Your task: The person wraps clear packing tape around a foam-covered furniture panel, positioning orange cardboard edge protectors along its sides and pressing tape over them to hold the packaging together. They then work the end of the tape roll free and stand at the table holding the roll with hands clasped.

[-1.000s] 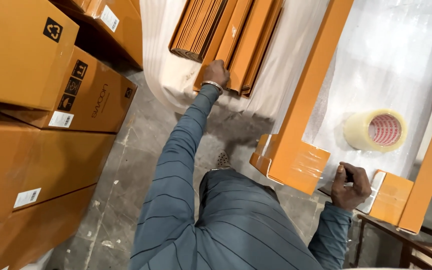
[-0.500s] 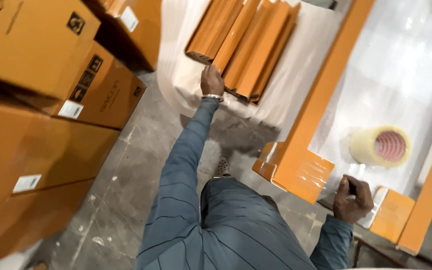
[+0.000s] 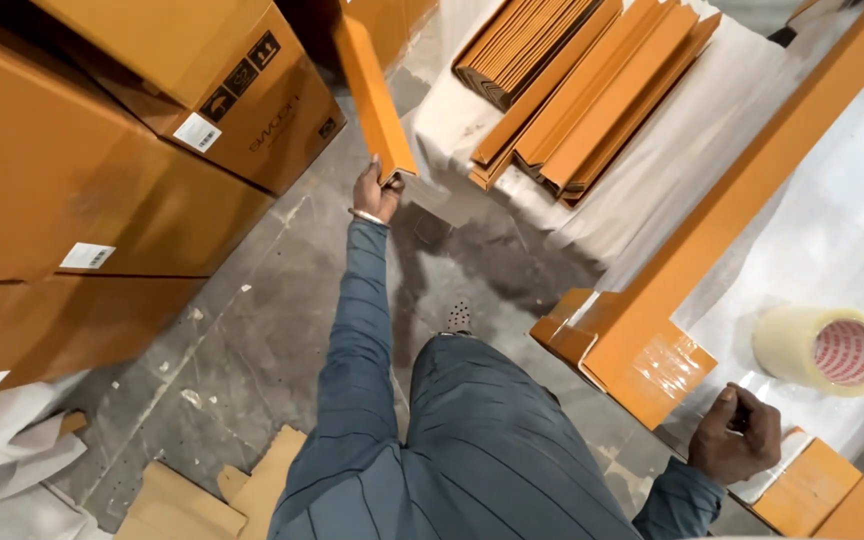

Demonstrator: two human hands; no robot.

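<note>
We look steeply down from our head over our blue striped sleeves, near, floor at centre frame.

The person wears a long-sleeved shirt (image 3: 352, 380) of blue-grey cloth, crossed all over by thin, darker pinstripes. The stripes run in fine, evenly spaced lines along both sleeves and over the body of the garment, bending with the folds of the fabric. The left sleeve reaches the wrist, where a slim metal bangle (image 3: 367, 216) sits just below the left hand (image 3: 376, 188). The right sleeve ends in a cuff (image 3: 680, 492) of the same striped cloth at the right hand (image 3: 736, 436). Both hands are bare, without gloves.
</note>
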